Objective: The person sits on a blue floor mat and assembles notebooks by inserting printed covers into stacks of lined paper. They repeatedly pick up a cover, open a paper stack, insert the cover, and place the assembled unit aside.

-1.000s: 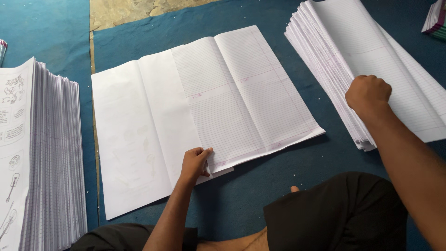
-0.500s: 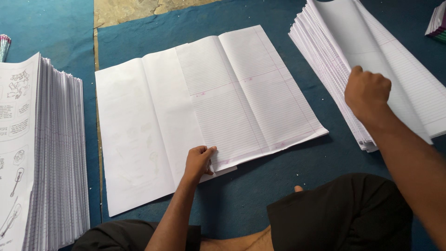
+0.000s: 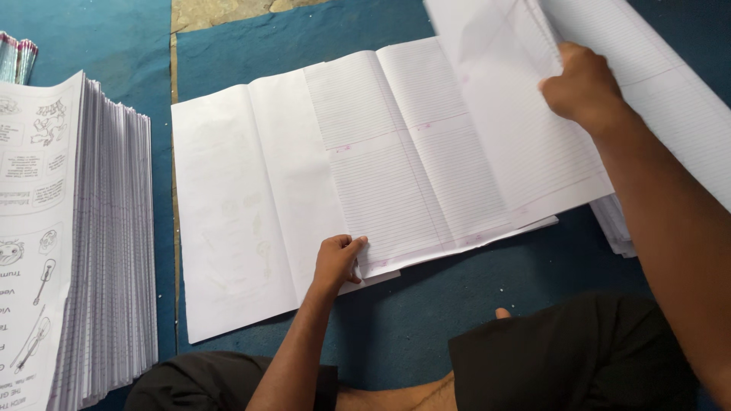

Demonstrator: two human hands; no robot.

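our right hand (image 3: 582,84) is pinched on a thin, floppy ruled sheet (image 3: 502,129) hanging below it, best held by its edge, while our left hand (image 3: 337,261) presses closed fingers on the spread sheets (image 3: 381,175).

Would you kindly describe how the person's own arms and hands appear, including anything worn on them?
Both arms are bare to the frame's edge: no sleeves, gloves, watch or rings show on the left hand or the right hand. Dark shorts cover the lap.
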